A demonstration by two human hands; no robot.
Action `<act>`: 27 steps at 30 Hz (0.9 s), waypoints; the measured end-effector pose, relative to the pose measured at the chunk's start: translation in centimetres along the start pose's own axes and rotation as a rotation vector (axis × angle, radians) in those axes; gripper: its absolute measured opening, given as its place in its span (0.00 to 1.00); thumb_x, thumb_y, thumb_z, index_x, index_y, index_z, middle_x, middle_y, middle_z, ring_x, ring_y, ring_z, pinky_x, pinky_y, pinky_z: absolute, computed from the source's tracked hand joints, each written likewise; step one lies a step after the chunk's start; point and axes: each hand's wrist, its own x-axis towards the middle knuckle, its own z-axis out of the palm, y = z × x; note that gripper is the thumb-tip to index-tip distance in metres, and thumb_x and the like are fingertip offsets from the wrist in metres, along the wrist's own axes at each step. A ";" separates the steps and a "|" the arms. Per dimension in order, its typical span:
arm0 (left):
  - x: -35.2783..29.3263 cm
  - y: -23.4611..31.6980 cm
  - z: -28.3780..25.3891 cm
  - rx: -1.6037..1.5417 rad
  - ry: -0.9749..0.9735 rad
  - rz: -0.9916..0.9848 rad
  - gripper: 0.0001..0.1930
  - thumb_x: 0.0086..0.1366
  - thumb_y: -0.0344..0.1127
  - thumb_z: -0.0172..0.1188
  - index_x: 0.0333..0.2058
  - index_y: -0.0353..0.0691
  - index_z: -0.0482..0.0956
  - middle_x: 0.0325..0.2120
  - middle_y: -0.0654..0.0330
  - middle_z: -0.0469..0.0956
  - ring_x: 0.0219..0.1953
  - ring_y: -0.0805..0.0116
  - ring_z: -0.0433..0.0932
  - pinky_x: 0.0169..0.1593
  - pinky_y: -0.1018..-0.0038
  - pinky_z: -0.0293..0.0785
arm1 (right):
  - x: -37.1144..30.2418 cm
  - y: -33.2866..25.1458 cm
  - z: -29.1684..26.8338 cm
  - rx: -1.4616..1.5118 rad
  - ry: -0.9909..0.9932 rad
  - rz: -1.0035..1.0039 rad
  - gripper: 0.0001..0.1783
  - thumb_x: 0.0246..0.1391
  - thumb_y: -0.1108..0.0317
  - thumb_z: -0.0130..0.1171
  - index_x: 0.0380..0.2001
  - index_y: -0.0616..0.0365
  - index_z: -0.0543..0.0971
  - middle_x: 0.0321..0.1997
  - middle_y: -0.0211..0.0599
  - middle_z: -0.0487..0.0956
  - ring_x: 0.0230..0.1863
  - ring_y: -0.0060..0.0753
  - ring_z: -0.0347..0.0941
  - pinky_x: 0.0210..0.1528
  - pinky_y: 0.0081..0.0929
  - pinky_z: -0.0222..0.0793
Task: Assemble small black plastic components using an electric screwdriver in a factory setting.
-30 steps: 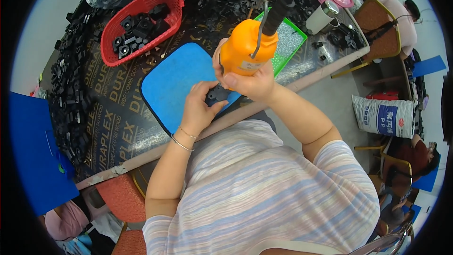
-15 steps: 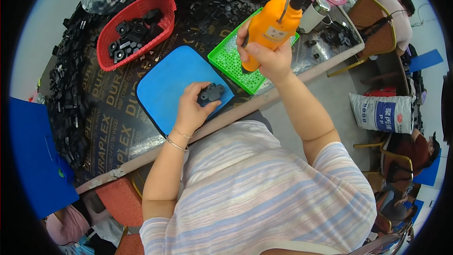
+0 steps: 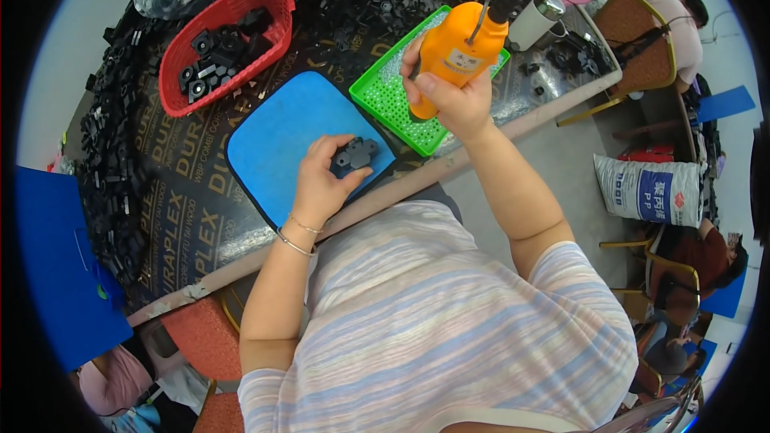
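On a blue mat [image 3: 277, 132] my left hand [image 3: 325, 176] pinches a black lobed plastic part [image 3: 355, 156] between thumb and fingers. My right hand [image 3: 457, 100] is wrapped round an orange electric screwdriver [image 3: 464, 42], which hangs from a metal hook and a black cord at its top. The screwdriver's tip points down over the green perforated tray [image 3: 393, 112], to the right of the mat and apart from the black part. Small shiny pieces, probably screws, lie in that tray, partly hidden behind the tool and my hand.
A red basket [image 3: 282, 32] of black parts stands left of the mat. Heaps of black pieces [image 3: 112, 192] cover the table's left and far sides. A steel flask [image 3: 533, 22] stands beyond the screwdriver. A white sack [image 3: 648, 191] and seated people are off to the right.
The screwdriver and my right hand have come slightly nearer and to the left. My left hand keeps hold of the black part on the mat; the whole view has shifted a little.
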 end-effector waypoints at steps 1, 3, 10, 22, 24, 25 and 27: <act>0.0 0.0 0.0 -0.001 0.000 0.000 0.22 0.40 0.28 0.69 0.37 0.36 0.74 0.32 0.54 0.74 0.36 0.58 0.73 0.41 0.71 0.69 | 0.0 0.0 0.0 0.000 0.000 0.001 0.15 0.43 0.71 0.59 0.35 0.64 0.69 0.31 0.42 0.71 0.20 0.26 0.69 0.23 0.19 0.67; 0.0 0.0 0.0 0.000 0.001 -0.002 0.22 0.39 0.28 0.69 0.37 0.36 0.74 0.32 0.54 0.74 0.36 0.58 0.73 0.41 0.71 0.69 | 0.0 0.0 0.1 0.002 0.007 0.012 0.15 0.44 0.71 0.59 0.35 0.65 0.69 0.30 0.41 0.71 0.20 0.26 0.69 0.23 0.19 0.66; 0.0 -0.1 -0.1 0.030 -0.025 0.005 0.23 0.41 0.27 0.70 0.39 0.34 0.74 0.33 0.58 0.74 0.36 0.67 0.73 0.43 0.76 0.69 | -0.4 0.3 -0.1 -0.053 -0.005 -0.044 0.16 0.44 0.69 0.59 0.34 0.66 0.69 0.28 0.38 0.71 0.20 0.25 0.69 0.23 0.18 0.65; 0.0 -0.1 -0.3 0.012 -0.015 0.003 0.23 0.39 0.31 0.71 0.37 0.38 0.75 0.31 0.55 0.75 0.37 0.56 0.72 0.41 0.69 0.69 | 0.4 -3.0 3.4 0.181 -0.120 -0.062 0.19 0.45 0.65 0.60 0.36 0.65 0.69 0.33 0.43 0.68 0.22 0.27 0.70 0.25 0.20 0.66; 0.2 -0.4 -0.3 0.010 -0.010 0.016 0.23 0.39 0.31 0.71 0.37 0.38 0.75 0.31 0.55 0.75 0.37 0.56 0.72 0.41 0.69 0.69 | 0.5 -1.7 5.2 0.184 -0.162 -0.075 0.19 0.45 0.64 0.60 0.36 0.66 0.69 0.33 0.43 0.68 0.22 0.26 0.70 0.25 0.18 0.66; 0.1 -0.4 -0.4 0.007 -0.003 0.041 0.22 0.39 0.32 0.71 0.36 0.38 0.75 0.32 0.55 0.75 0.38 0.56 0.72 0.41 0.69 0.69 | 0.3 -1.6 6.1 0.190 -0.180 -0.073 0.18 0.45 0.64 0.60 0.35 0.66 0.69 0.32 0.43 0.68 0.22 0.26 0.70 0.25 0.18 0.66; 0.2 -0.8 -0.2 0.007 0.011 0.081 0.22 0.39 0.32 0.71 0.36 0.38 0.75 0.32 0.55 0.75 0.37 0.56 0.72 0.41 0.68 0.69 | 0.1 -1.6 7.0 0.167 -0.250 -0.026 0.16 0.44 0.68 0.59 0.35 0.66 0.69 0.33 0.43 0.68 0.23 0.25 0.68 0.26 0.18 0.66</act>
